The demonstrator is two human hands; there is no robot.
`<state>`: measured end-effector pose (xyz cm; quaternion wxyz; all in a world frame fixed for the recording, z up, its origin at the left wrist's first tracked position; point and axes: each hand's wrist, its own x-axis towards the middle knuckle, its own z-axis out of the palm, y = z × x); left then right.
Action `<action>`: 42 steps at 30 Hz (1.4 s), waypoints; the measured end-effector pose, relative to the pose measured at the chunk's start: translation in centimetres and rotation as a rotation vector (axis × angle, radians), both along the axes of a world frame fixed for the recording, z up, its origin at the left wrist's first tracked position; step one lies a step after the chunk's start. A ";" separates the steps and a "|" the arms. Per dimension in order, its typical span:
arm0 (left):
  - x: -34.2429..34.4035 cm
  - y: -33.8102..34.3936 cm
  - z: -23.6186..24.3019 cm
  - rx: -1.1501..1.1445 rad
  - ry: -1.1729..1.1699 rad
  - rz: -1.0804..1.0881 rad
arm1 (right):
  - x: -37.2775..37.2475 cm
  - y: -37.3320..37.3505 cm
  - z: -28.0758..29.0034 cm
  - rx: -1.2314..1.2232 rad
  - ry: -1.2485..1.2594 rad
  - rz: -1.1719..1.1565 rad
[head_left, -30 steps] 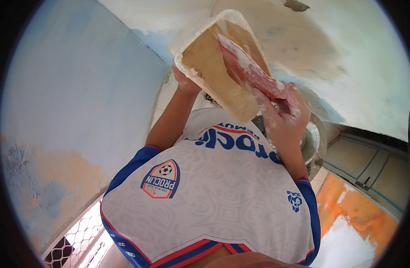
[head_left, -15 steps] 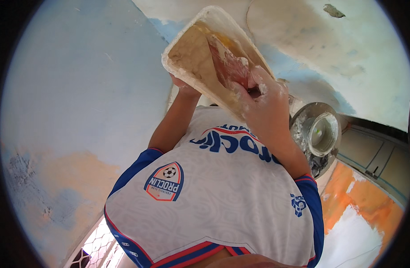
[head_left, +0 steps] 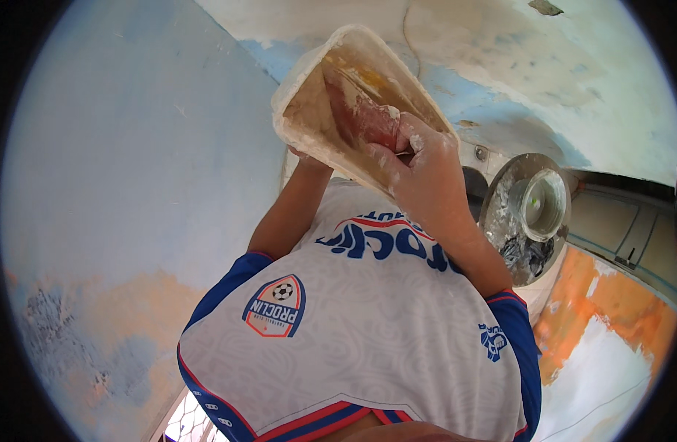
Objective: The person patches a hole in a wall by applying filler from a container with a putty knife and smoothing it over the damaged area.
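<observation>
A white rectangular plastic tub, its rim crusted with putty, is held up in front of my chest, its opening facing me. Most of my left hand is hidden behind the tub's lower left side, where it supports it; its fingers do not show. My right hand, smeared with white putty, grips a flat reddish spreader. The spreader's blade is inside the tub, against beige putty along the inner wall. A yellowish patch shows on the far inner side.
To the right stands a round, putty-splashed stand bearing a pale bowl and a crumpled dark plastic bag. A blue wall rises close on the left. Farther right is a patchy orange and white wall. A lattice grille shows low left.
The tub has dropped slightly in the view and tilted a little. My right hand has shifted left and down with the spreader, which stays in the tub.
</observation>
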<state>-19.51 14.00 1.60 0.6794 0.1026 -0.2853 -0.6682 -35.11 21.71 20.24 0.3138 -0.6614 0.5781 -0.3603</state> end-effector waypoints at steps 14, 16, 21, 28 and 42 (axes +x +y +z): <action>-3.0 0.3 2.4 0.186 -0.072 -0.019 | -8.0 2.4 0.3 0.021 -0.945 -0.295; -4.4 -0.1 2.5 0.202 -0.156 -0.024 | -9.5 2.5 -0.7 0.016 -1.027 -0.327; -8.3 -0.3 2.0 0.247 -0.156 -0.108 | -14.3 2.9 -3.1 -0.051 -1.208 -0.431; -12.0 -1.7 0.8 0.282 -0.242 -0.094 | -27.7 0.9 -11.1 -0.259 -1.349 -0.650; -13.9 -4.4 1.5 0.342 -0.329 0.042 | -47.0 -13.9 -22.2 -0.594 -1.093 -1.212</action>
